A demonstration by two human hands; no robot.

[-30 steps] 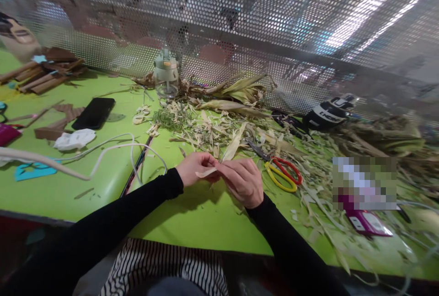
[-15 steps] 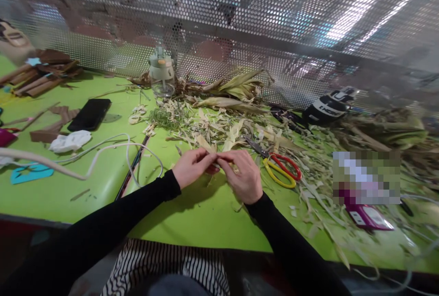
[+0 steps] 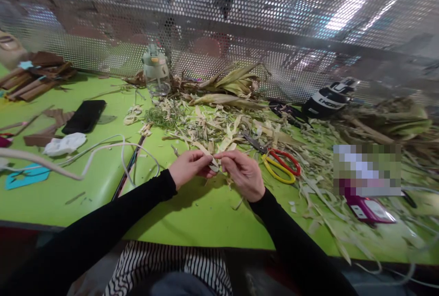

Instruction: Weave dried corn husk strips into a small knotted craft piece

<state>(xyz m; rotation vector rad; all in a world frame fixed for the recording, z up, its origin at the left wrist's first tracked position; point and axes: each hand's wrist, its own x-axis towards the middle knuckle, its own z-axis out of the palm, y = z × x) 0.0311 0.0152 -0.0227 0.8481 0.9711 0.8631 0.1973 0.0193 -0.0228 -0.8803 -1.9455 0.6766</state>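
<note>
My left hand [image 3: 190,168] is closed, pinching a pale strip of corn husk [image 3: 213,163] between thumb and fingers. Close against it is my right hand [image 3: 244,173], its fingers bent and the index fingertip touching the strip; whether it grips the piece too is partly hidden. Both hands hover over the front of the green table [image 3: 178,227]. Just beyond them spreads a heap of cut husk scraps [image 3: 206,124]. Scissors [image 3: 283,166] with one red and one yellow handle loop lie to the right of my right hand, blades partly apart.
A clear bottle [image 3: 157,72] and dried husks [image 3: 236,86] stand along the perforated metal screen [image 3: 206,31]. At left are a black phone [image 3: 84,116], crumpled white tissue [image 3: 65,144] and a white cable [image 3: 92,156]. A black bottle [image 3: 331,99] and purple packet [image 3: 372,209] are at right.
My right hand's fingers have shifted and opened slightly from the left fingertips, showing more of the pale strip. The whole view has moved a little.
</note>
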